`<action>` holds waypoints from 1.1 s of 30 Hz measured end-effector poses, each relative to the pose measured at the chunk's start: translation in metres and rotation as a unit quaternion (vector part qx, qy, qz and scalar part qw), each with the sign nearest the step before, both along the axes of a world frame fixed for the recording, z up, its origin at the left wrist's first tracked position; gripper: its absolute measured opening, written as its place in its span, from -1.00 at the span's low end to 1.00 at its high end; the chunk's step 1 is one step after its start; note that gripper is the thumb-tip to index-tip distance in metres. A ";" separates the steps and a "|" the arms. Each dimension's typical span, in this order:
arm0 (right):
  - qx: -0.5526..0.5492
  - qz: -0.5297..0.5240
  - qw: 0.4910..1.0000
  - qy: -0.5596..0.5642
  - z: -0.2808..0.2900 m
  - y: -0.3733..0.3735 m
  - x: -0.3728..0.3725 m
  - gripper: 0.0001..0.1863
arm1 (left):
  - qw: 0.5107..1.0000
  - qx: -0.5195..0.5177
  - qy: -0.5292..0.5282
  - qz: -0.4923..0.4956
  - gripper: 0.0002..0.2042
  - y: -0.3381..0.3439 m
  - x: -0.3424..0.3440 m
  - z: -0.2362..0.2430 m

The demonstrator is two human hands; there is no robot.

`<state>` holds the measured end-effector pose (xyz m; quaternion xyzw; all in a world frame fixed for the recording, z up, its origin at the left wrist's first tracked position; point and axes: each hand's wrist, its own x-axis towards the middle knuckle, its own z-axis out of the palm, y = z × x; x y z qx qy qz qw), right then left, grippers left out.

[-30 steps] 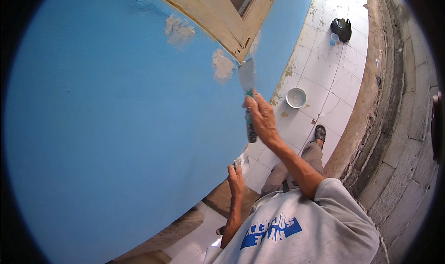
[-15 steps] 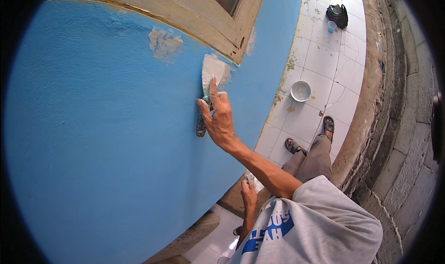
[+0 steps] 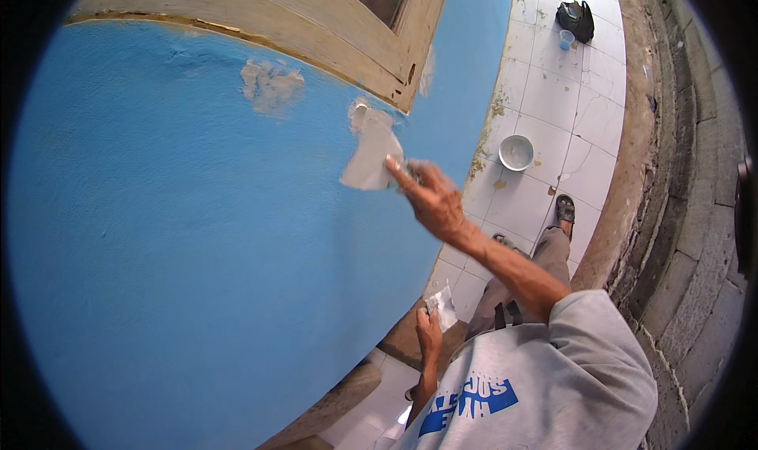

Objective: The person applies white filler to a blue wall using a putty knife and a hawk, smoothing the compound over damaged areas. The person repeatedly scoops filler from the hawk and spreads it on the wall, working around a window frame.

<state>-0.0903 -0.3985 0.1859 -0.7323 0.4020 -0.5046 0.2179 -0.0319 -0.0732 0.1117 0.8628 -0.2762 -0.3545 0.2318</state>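
Note:
My right hand (image 3: 437, 201), a little blurred, grips a putty knife (image 3: 371, 156) with its index finger laid along the broad, pale-smeared blade. That blade lies against or very near the blue wall (image 3: 189, 237), just below a fresh grey-white filler patch (image 3: 359, 114) by the window frame's corner. Most of the handle is hidden in my fingers. Lower down, my left hand (image 3: 428, 330) is closed on a second flat scraper (image 3: 444, 306), its blade smeared white, held away from the wall. Another rough filler patch (image 3: 271, 87) sits further left under the frame.
A worn wooden window frame (image 3: 316, 31) runs above the patches. On the white tiled floor (image 3: 545, 110) stand a round bowl (image 3: 515, 153) with whitish stuff in it, a clear bluish cup (image 3: 566, 39) and a black bag (image 3: 576, 20). Rough stone blocks (image 3: 695, 253) line the right side.
My right hand has moved right, and the putty knife has swung from upright to slanting, its blade now lower on the wall. The scraper in my left hand shows more fully.

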 end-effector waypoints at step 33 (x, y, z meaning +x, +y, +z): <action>-0.025 0.075 0.996 -0.041 -0.008 -0.064 -0.004 -0.27 | 0.999 0.021 0.000 0.031 -0.73 0.045 -0.012 -0.035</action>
